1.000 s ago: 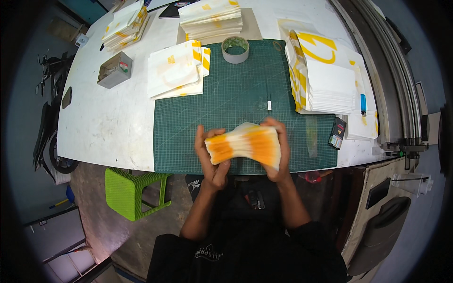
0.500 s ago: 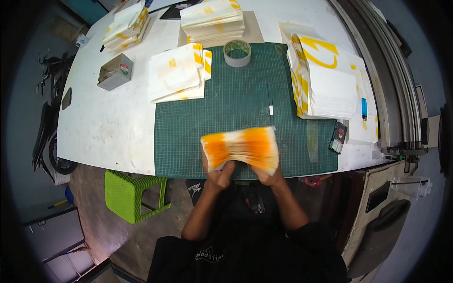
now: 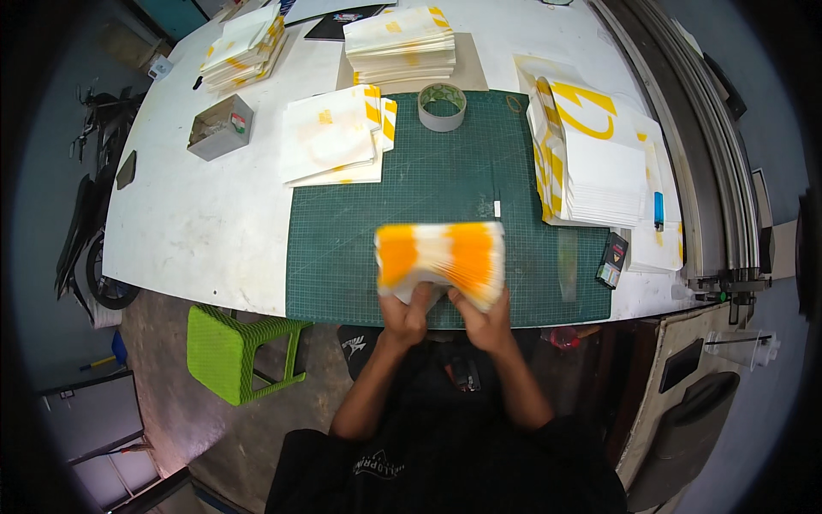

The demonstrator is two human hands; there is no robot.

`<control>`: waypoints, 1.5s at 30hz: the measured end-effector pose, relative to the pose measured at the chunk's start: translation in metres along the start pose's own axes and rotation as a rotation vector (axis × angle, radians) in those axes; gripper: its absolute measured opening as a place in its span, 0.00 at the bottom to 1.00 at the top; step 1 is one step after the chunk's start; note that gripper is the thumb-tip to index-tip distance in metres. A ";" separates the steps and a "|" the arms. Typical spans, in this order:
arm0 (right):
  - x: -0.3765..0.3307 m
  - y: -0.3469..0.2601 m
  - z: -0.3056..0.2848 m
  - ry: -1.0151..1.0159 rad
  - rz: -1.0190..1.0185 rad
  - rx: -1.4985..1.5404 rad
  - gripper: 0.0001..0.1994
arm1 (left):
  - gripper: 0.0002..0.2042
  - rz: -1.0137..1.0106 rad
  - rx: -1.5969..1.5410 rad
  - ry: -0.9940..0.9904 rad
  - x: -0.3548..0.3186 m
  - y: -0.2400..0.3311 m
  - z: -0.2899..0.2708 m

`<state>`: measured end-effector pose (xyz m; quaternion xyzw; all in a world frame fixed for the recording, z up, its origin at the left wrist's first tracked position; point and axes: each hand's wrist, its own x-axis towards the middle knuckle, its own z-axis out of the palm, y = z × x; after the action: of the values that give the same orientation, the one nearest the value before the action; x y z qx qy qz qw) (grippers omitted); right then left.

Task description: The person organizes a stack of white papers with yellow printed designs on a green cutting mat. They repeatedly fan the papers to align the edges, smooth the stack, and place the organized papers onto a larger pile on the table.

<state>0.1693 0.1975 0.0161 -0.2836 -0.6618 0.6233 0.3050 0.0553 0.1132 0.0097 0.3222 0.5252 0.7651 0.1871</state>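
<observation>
A thick stack of orange-and-white printed paper sheets (image 3: 441, 248) is bent and fanned between my hands, above the near edge of the green cutting mat (image 3: 342, 248). My left hand (image 3: 405, 315) is closed on its lower left part, thumb toward me. On its lower right my right hand (image 3: 484, 317) grips the other end. The fingers beneath the stack are hidden, and its right edge is smeared by motion. A small white piece (image 3: 497, 208) lies on the mat just beyond the stack.
Paper stacks stand at centre left (image 3: 330, 133), far middle (image 3: 398, 51), far left (image 3: 244, 51) and right (image 3: 595, 154). A tape roll (image 3: 442, 120) sits at the mat's far edge. Also there are a grey box (image 3: 224, 137), blue lighter (image 3: 658, 211), small dark box (image 3: 611, 259) and green stool (image 3: 227, 355).
Both hands still hold the paper stack. It has tilted so its printed edge is more level, and my right hand's thumb now shows in front. The whole view has shifted slightly.
</observation>
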 end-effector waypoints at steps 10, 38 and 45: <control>-0.059 -0.083 0.033 -0.080 -0.533 -0.320 0.44 | 0.26 -0.287 -1.647 -0.563 0.008 -0.035 -0.014; -0.124 -0.093 -0.001 -0.403 0.177 0.914 0.08 | 0.20 -0.666 -1.356 -0.112 -0.101 0.020 -0.037; -0.130 -0.090 -0.003 -0.421 0.189 0.904 0.10 | 0.21 -0.703 -1.386 -0.107 -0.112 0.010 -0.046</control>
<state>0.2575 0.0955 0.0994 -0.0503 -0.3442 0.9160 0.1996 0.1045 0.0080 -0.0250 -0.0171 -0.0111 0.7978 0.6026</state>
